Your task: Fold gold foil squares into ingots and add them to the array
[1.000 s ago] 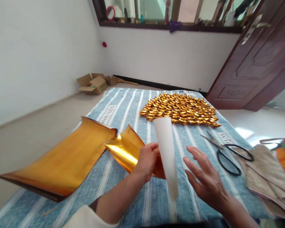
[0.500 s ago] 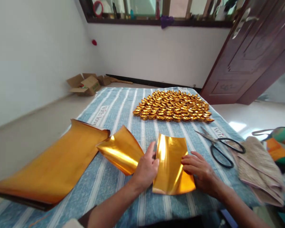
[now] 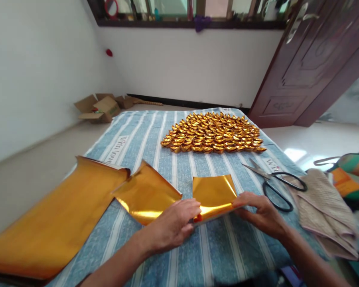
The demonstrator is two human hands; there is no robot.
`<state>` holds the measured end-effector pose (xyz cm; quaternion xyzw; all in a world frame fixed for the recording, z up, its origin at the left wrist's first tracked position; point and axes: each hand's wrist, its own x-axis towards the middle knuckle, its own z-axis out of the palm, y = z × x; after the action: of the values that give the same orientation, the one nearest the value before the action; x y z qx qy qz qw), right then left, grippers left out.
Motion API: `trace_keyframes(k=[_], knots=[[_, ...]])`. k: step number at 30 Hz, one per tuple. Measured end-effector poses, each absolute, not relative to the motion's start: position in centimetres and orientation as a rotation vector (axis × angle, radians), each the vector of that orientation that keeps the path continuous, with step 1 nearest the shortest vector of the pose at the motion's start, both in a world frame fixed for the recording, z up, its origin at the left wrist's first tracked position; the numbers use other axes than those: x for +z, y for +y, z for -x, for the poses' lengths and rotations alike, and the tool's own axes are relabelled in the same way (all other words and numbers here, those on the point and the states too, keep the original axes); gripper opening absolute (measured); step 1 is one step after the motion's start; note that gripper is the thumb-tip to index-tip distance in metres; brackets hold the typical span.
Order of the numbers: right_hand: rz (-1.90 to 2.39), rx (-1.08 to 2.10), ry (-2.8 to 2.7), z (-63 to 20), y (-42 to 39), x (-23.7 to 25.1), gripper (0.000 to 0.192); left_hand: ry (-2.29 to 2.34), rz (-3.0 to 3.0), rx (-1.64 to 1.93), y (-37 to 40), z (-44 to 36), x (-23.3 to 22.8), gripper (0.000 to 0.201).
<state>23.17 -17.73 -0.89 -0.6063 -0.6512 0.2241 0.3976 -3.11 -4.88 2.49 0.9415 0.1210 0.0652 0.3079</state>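
A small sheet of gold foil paper [image 3: 214,193] lies on the blue striped cloth [image 3: 155,135], its near edge curled up and folded over. My left hand [image 3: 173,225] pinches that near edge at its left corner. At the right corner my right hand [image 3: 261,213] grips the same edge. A second curled gold sheet [image 3: 146,193] lies just left of my left hand.
A large stack of gold sheets [image 3: 56,223] covers the left of the cloth. Many folded gold paper ingots [image 3: 212,133] sit in rows at the far side. Black scissors [image 3: 275,183] and a woven bag [image 3: 323,209] lie to the right. Cardboard boxes [image 3: 97,107] stand on the floor.
The sheet, held upright with its white back showing, was laid gold side up on the cloth. Both hands then lifted its near edge and folded it away from me.
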Motion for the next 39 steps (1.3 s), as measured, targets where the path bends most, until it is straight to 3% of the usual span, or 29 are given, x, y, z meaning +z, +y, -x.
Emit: trace_keyframes(k=[4, 8, 10, 13, 17, 23, 31, 39], knots=[[1.665, 0.77, -1.279, -22.5, -16.8, -0.8, 0.029, 0.526, -2.286, 0.201, -4.9, 1.8, 3.2, 0.019], [1.876, 0.65, -1.128, -22.1, -15.6, -1.1, 0.053, 0.83, -2.173, 0.343, -5.0, 1.0, 1.8, 0.04], [1.991, 0.537, -1.156, -22.0, -15.2, -1.1, 0.057, 0.939, -2.268, 0.535, -5.5, 0.8, 1.0, 0.054], [2.073, 0.467, -1.203, -21.6, -14.7, -0.9, 0.055, 0.947, -2.593, 0.86, -7.0, 0.0, 0.6, 0.053], [2.144, 0.394, -1.263, -21.2, -14.4, -0.7, 0.056, 0.562, -2.836, 0.549, -8.9, -1.7, 0.3, 0.045], [2.24, 0.133, -1.394, -21.2, -14.4, -1.5, 0.055, 0.549, -2.831, 0.165, -8.6, -2.8, -1.8, 0.069], [2.251, -0.017, -1.52, -21.3, -14.5, -2.2, 0.05, 0.508, -2.934, 0.292, -8.8, -2.4, -4.1, 0.078], [2.238, -0.073, -1.564, -21.5, -14.5, -2.5, 0.042, 0.498, -2.967, 0.265, -8.7, -2.5, -2.9, 0.073]])
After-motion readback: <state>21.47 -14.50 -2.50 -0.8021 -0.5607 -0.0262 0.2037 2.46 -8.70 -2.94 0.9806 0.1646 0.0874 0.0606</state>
